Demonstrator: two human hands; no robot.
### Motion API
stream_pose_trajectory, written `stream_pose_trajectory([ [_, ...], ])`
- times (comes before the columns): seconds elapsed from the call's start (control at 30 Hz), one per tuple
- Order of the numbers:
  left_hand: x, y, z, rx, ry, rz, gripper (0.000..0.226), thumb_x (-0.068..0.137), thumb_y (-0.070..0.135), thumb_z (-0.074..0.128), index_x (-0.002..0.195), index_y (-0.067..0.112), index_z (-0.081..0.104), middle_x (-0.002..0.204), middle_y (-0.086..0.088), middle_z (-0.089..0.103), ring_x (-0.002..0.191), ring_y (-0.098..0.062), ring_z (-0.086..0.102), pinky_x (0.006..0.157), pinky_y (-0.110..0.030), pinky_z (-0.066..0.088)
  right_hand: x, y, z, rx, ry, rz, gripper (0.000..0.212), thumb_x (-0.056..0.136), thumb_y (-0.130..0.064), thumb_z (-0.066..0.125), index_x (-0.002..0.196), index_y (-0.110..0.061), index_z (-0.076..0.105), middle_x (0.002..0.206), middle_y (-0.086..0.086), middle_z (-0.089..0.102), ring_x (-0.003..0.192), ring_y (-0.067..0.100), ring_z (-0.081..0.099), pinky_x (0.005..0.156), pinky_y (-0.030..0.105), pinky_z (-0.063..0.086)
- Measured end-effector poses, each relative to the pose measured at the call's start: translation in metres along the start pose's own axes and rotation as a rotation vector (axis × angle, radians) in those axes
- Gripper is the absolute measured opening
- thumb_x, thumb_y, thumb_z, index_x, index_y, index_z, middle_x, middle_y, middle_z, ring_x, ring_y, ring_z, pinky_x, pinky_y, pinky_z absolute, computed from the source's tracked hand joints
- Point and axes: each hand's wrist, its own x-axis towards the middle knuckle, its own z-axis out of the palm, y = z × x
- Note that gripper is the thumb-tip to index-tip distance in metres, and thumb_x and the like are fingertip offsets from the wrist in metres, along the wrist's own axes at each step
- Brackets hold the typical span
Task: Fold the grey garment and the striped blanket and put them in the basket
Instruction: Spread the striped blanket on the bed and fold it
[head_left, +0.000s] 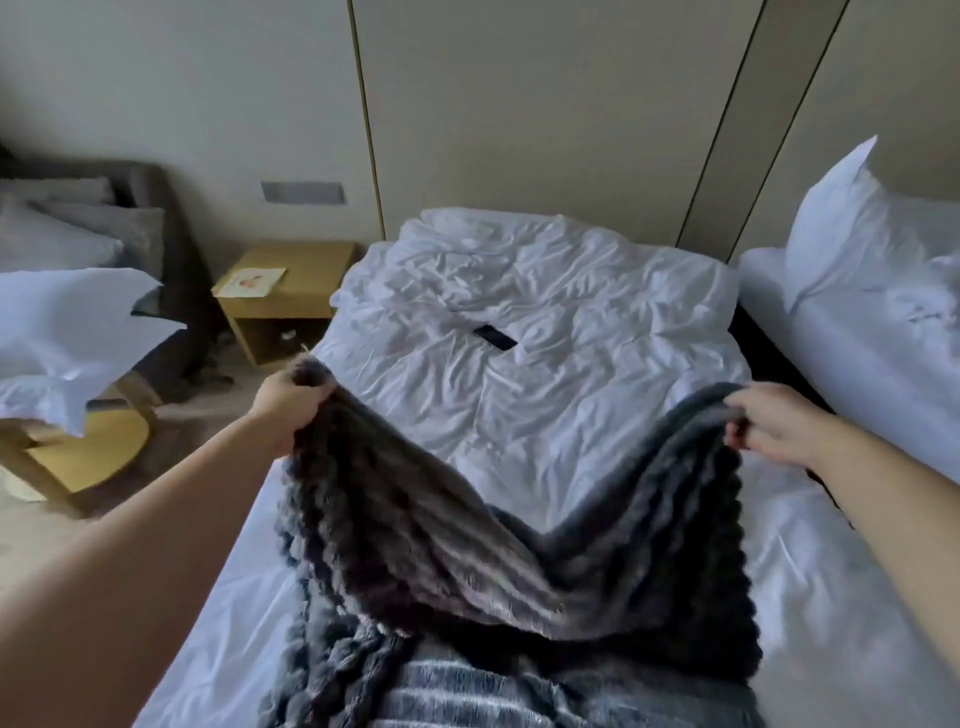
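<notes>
I hold the striped blanket (467, 545) by its far edge, one corner in each hand. My left hand (288, 402) is closed round the left corner, the plush bunched inside the fist. My right hand (774, 426) pinches the right corner with curled fingers, thumb under the fabric. I have the hands well apart and lifted off the bed (545, 415), so the edge between them sags in a shallow dip and the fabric hangs in long ribs toward me. I judge this grip is meant to spread the blanket to its full width, so that a fold will come out square.

The lower part of the blanket lies on the near end of the bed, close to my body. A paler striped patch (467, 686) shows at the bottom; I cannot tell whether it is the blanket's other face or another cloth. I see no grey garment that I can name as such, and the basket is not in view.

A dark phone (494, 338) lies on the rumpled white sheet, beyond the blanket and apart from it. If I lay the blanket flat forward, it could cover the phone, so that wants watching. A wooden nightstand (291, 291) stands left of the bed, and a white pillow (841, 223) leans upright on the neighbouring bed at right.
</notes>
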Motion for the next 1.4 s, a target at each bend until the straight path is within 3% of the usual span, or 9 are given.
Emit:
stream_pose_trajectory([
  [0.13, -0.011, -0.029, 0.004, -0.052, 0.23, 0.168, 0.029, 0.09, 0.029, 0.064, 0.114, 0.013, 0.062, 0.109, -0.006, 0.065, 0.104, -0.026, 0.06, 0.093, -0.032, 0.045, -0.009, 0.019, -0.011, -0.386, 0.342, -0.467, 0.015, 0.084, 0.004, 0.062, 0.094, -0.005, 0.066, 0.074, 0.001, 0.059, 0.07, 0.008, 0.045, 0.054, 0.006, 0.044],
  [0.4, -0.079, -0.131, -0.015, 0.697, -0.823, -0.703, 0.027, 0.091, 0.015, 0.049, 0.082, 0.005, 0.072, 0.082, -0.015, 0.071, 0.072, -0.027, 0.069, 0.066, -0.032, 0.056, -0.045, 0.162, 0.015, -0.664, -0.553, 0.746, 0.022, 0.084, -0.013, 0.072, 0.07, -0.006, 0.057, 0.045, 0.006, 0.044, 0.035, 0.014, 0.028, 0.044, 0.021, 0.044],
  [0.57, -0.084, -0.168, -0.004, 0.702, -0.304, -0.331, 0.024, 0.089, 0.021, 0.062, 0.11, 0.009, 0.062, 0.116, -0.013, 0.058, 0.109, -0.028, 0.054, 0.089, -0.028, 0.041, -0.033, 0.211, 0.038, -0.124, 0.083, 0.429, 0.016, 0.09, -0.005, 0.054, 0.106, -0.005, 0.057, 0.075, 0.011, 0.054, 0.062, 0.021, 0.047, 0.057, 0.031, 0.04],
  [0.7, -0.108, -0.22, 0.008, 0.976, -0.486, -0.438, 0.039, 0.099, 0.02, 0.043, 0.133, 0.003, 0.049, 0.14, -0.016, 0.048, 0.125, -0.026, 0.049, 0.105, -0.03, 0.034, -0.052, 0.276, 0.063, -0.111, 0.112, 0.65, 0.047, 0.091, -0.017, 0.058, 0.135, -0.005, 0.046, 0.132, 0.016, 0.05, 0.1, 0.033, 0.054, 0.075, 0.038, 0.043],
  [0.83, -0.145, -0.262, 0.012, 0.59, -0.891, -0.864, 0.026, 0.096, 0.015, 0.046, 0.091, 0.0, 0.066, 0.077, -0.015, 0.07, 0.062, -0.023, 0.067, 0.082, -0.037, 0.052, -0.09, 0.344, 0.088, 0.122, -0.047, 1.095, 0.041, 0.095, -0.031, 0.054, 0.122, 0.0, 0.052, 0.126, 0.018, 0.054, 0.104, 0.037, 0.059, 0.064, 0.04, 0.054],
  [1.0, -0.151, -0.284, 0.026, 0.253, -1.005, -1.025, 0.038, 0.094, 0.017, 0.045, 0.079, -0.004, 0.072, 0.075, -0.016, 0.071, 0.066, -0.026, 0.071, 0.063, -0.032, 0.059, -0.126, 0.37, 0.116, -0.425, -0.542, 1.22, 0.047, 0.098, -0.032, 0.044, 0.071, -0.005, 0.071, 0.071, 0.012, 0.067, 0.056, 0.022, 0.061, 0.055, 0.022, 0.041],
  [1.13, -0.14, -0.273, 0.046, 0.268, -0.953, -0.877, 0.038, 0.094, 0.02, 0.044, 0.107, -0.008, 0.066, 0.104, -0.025, 0.068, 0.091, -0.034, 0.067, 0.092, -0.048, 0.052, -0.115, 0.365, 0.13, -0.402, -0.154, 0.833, 0.02, 0.096, -0.022, 0.052, 0.094, -0.005, 0.062, 0.081, 0.015, 0.061, 0.069, 0.024, 0.055, 0.055, 0.025, 0.043],
  [1.23, -0.117, -0.252, 0.071, -0.063, -0.719, -0.751, 0.033, 0.092, 0.018, 0.046, 0.1, -0.004, 0.069, 0.096, -0.025, 0.069, 0.081, -0.033, 0.069, 0.074, -0.045, 0.057, -0.087, 0.329, 0.144, 0.083, 0.103, 0.756, 0.019, 0.095, -0.016, 0.055, 0.112, -0.007, 0.055, 0.11, 0.018, 0.057, 0.091, 0.032, 0.056, 0.071, 0.04, 0.052],
  [1.4, -0.027, -0.15, 0.111, -0.537, -0.557, -0.606, 0.033, 0.094, 0.022, 0.046, 0.085, 0.007, 0.073, 0.081, -0.012, 0.073, 0.073, -0.025, 0.07, 0.067, -0.032, 0.055, 0.008, 0.223, 0.157, 0.501, 0.144, 0.574, 0.018, 0.098, -0.013, 0.05, 0.081, -0.01, 0.054, 0.072, 0.009, 0.052, 0.059, 0.02, 0.047, 0.061, 0.033, 0.048],
])
